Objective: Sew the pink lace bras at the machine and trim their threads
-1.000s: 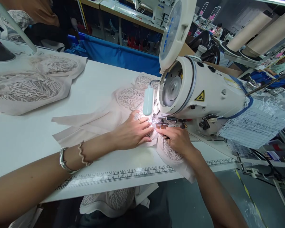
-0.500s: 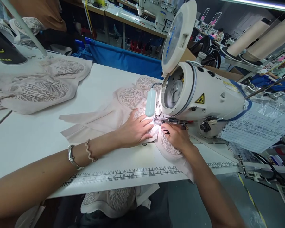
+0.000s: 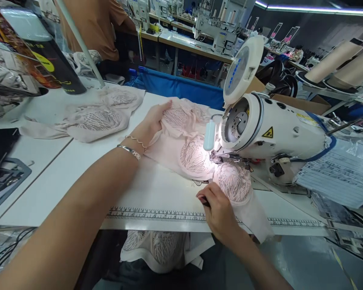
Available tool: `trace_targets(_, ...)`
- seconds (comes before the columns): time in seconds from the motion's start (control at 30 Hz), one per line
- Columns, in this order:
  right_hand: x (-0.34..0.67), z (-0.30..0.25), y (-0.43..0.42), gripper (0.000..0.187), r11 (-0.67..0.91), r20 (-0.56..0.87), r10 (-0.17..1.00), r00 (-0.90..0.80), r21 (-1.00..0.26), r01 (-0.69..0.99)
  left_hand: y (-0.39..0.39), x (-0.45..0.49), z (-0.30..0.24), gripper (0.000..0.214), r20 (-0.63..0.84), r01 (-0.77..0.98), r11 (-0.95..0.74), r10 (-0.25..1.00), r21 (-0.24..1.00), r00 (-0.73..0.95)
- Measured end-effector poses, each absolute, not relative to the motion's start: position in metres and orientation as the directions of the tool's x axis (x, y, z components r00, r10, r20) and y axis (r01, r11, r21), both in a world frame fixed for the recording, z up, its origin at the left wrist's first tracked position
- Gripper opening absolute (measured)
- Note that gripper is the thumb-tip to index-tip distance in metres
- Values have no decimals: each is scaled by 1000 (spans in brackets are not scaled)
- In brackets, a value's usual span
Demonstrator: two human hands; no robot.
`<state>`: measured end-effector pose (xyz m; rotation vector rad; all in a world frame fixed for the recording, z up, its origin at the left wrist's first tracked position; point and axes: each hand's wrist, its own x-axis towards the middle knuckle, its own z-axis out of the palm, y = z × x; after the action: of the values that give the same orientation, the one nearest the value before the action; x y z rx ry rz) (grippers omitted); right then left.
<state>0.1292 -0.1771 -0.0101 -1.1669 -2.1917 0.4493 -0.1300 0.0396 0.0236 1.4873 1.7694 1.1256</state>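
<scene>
A pale pink lace bra piece (image 3: 193,155) lies on the white table (image 3: 157,193) under the needle of a white sewing machine (image 3: 269,133). My left hand (image 3: 151,121) grips the far bunched end of this fabric, fingers curled over it. My right hand (image 3: 219,211) rests closed at the table's front edge, pinching the near edge of the fabric beside a lace cup (image 3: 234,185). A small lamp (image 3: 209,135) lights the needle area.
Finished lace pieces (image 3: 99,114) lie at the back left. More lace fabric (image 3: 157,247) hangs below the table. A ruler strip (image 3: 157,215) runs along the front edge. A person in an orange shirt (image 3: 93,24) stands behind. Papers (image 3: 335,173) lie at the right.
My left hand has left the needle and moved back and left, gathering the fabric's far end. My right hand has drawn back to the front edge. The view has shifted left.
</scene>
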Motion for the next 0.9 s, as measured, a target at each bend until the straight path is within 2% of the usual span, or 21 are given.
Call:
trace_targets(0.03,118,-13,-179,31,492,294,860,-418,-696,523,33,-137,28,50,118,277,-64,976,959,-184)
trace_targets(0.07,107,-16,-177,34,386,206,885,-417,-827,410,26,-143,32,50,152,15,-152,979,988,-138)
trace_targets(0.13,86,-16,-165,43,67,-17,896,-443,-983,172,13,-157,38,50,233,-410,-245,969,878,-80)
trace_targets(0.17,75,-14,-155,47,-105,-115,875,-471,-993,48,8,-162,40,52,272,-520,-267,960,812,-69)
trace_targets(0.2,65,-11,-143,49,-264,-193,843,-503,-962,-73,5,-167,41,55,301,-554,-284,952,782,-62)
trace_targets(0.27,46,-1,-117,53,-494,-267,762,-590,-829,-263,1,-173,41,62,333,-606,-295,941,738,-53)
trace_targets(0.3,37,5,-104,52,-558,-264,742,-616,-752,-350,1,-174,41,65,341,-636,-290,939,715,-45)
trace_targets(0.37,21,15,-83,46,-578,-218,779,-587,-613,-539,2,-175,41,67,335,-660,-276,942,699,-39)
trace_targets(0.43,8,23,-69,43,-527,-185,839,-512,-512,-679,2,-175,42,66,320,-664,-280,945,694,-65)
trace_targets(0.53,-3,28,-55,43,-449,-174,892,-417,-451,-772,2,-175,42,57,282,-662,-285,952,693,-115)
trace_targets(0.77,-6,31,-41,44,-313,-169,950,-264,-472,-824,2,-180,41,55,291,-642,-309,947,702,-138)
trace_targets(0.9,2,21,-60,42,-338,-167,940,-298,-588,-735,-17,-189,74,54,447,-570,-445,882,690,-147)
